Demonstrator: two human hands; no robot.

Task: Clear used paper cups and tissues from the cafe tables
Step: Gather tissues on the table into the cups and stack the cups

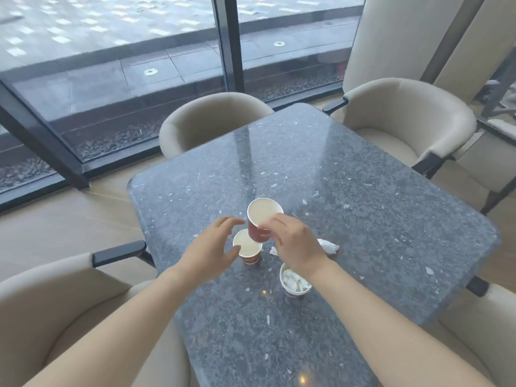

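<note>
Three red paper cups are on or over the dark stone table [349,219]. My right hand [293,244] pinches one empty cup [261,219] by its side and holds it tilted just above a second empty cup [247,248] that stands upright. My left hand [212,247] is spread with its fingers curved around the standing cup's left side, the thumb at its rim. A third cup [294,283], stuffed with crumpled tissue, stands under my right wrist. A crumpled white tissue [329,245] lies on the table to the right of my right hand.
Beige armchairs surround the table: one at the far side [206,118], one at the right [405,118], one at the near left [55,317]. A small tissue scrap [273,250] lies beside the standing cup. A glass wall with dark frames [227,43] runs behind.
</note>
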